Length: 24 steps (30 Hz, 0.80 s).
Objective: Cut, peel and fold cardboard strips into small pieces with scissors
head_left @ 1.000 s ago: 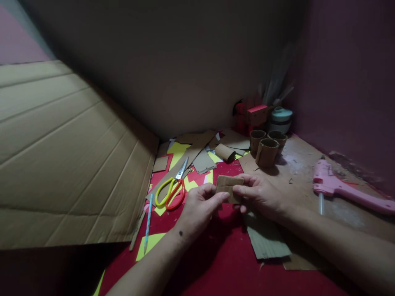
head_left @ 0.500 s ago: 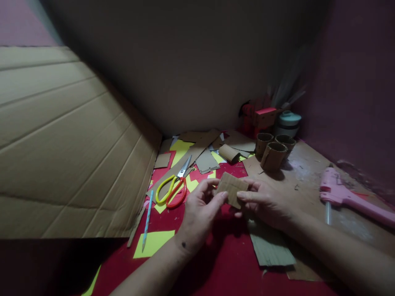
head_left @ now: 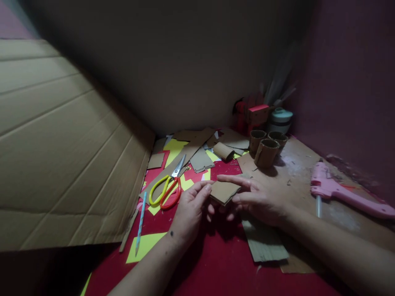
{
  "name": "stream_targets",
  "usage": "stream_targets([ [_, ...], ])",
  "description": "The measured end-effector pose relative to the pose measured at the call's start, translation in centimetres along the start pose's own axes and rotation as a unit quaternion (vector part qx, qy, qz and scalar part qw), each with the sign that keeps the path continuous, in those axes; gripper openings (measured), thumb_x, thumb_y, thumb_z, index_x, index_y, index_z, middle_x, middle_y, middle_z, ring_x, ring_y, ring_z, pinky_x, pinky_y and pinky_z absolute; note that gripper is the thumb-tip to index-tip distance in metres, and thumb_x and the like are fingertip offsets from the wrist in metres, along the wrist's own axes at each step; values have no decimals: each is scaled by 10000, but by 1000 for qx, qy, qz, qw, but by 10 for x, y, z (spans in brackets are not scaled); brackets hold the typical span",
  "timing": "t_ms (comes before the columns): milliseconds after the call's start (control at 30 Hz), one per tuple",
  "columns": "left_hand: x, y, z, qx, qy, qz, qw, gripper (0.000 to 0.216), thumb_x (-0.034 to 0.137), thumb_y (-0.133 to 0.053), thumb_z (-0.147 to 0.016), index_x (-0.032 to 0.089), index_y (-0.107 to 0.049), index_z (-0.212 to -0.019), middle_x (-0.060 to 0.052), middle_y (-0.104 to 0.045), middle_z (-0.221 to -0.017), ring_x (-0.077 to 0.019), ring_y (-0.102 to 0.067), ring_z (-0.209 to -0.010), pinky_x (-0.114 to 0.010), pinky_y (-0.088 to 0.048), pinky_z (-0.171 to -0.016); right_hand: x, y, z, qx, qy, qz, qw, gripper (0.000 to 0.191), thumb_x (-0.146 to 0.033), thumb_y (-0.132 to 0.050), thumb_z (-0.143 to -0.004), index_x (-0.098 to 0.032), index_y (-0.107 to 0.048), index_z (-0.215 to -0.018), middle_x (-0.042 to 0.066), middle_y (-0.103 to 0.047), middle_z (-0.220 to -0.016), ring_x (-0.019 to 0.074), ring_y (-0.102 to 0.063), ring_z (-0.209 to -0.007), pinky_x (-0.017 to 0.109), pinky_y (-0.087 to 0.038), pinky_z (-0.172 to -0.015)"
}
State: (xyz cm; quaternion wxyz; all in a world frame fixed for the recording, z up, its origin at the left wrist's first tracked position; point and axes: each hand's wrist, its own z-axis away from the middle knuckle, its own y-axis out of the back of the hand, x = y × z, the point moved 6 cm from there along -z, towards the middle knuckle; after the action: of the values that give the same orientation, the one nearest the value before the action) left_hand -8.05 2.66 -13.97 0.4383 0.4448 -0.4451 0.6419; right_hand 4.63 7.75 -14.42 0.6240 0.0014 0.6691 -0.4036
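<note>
A small folded or doubled piece of cardboard is held between both hands above the red table covering. My left hand pinches its left corner between thumb and fingers. On the other side, my right hand grips the right edge, with the index finger reaching over the far side and the thumb along the near side. Scissors with one yellow and one red handle lie left of my left hand. Beneath my right wrist lies a flat strip of cardboard.
Three cardboard cups stand behind my right hand. A pink glue gun lies at the right. Cardboard scraps and a cardboard roll are at the back. A blue pencil rests on yellow paper; a large cardboard sheet rises at left.
The cardboard piece has been tilted flatter, showing a smoother face and its layered near edge. My right index finger now stretches over its far side. The whole view has shifted slightly.
</note>
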Motion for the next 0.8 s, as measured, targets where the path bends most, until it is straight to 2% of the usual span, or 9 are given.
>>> stream_targets([
  [167,0,-5,0,-32,4,11,999,447,361,-713,-767,140,-557,-1124,4,-627,-626,-72,-517,-438,-178,-394,-431,1,4,-1,30,-14,-2,999,739,-120,-605,-657,-141,-439,-1378,34,-712,-693,196,-689,-615,355,-535,-678],
  [333,-1,-7,-1,-41,-8,0,999,504,320,-715,-764,142,-514,-1191,16,-612,-611,-97,-537,-471,-218,-431,-483,4,8,-2,35,-12,-22,999,756,-123,-582,-659,-135,-423,-1398,49,-723,-713,207,-695,-642,367,-529,-708],
  [500,-4,-7,-2,-51,-16,-33,998,479,346,-677,-804,140,-508,-1202,7,-614,-615,-110,-546,-499,-237,-440,-509,6,9,-1,44,-23,-8,999,754,-126,-551,-678,-134,-404,-1417,70,-733,-729,205,-697,-649,347,-514,-695],
  [667,0,-13,0,-84,-48,-3,995,440,261,-693,-795,169,-514,-1187,-30,-645,-819,-117,-586,-619,-243,-462,-570,4,7,-1,32,-13,-13,999,783,-125,-531,-663,-111,-374,-1430,83,-740,-731,219,-701,-675,361,-505,-718],
  [800,3,-16,3,-78,-48,7,996,431,221,-699,-782,164,-516,-1167,-17,-652,-749,-120,-598,-618,-232,-462,-578,2,4,0,26,-5,-13,1000,808,-126,-534,-649,-106,-366,-1439,73,-735,-704,219,-695,-688,360,-495,-755],
])
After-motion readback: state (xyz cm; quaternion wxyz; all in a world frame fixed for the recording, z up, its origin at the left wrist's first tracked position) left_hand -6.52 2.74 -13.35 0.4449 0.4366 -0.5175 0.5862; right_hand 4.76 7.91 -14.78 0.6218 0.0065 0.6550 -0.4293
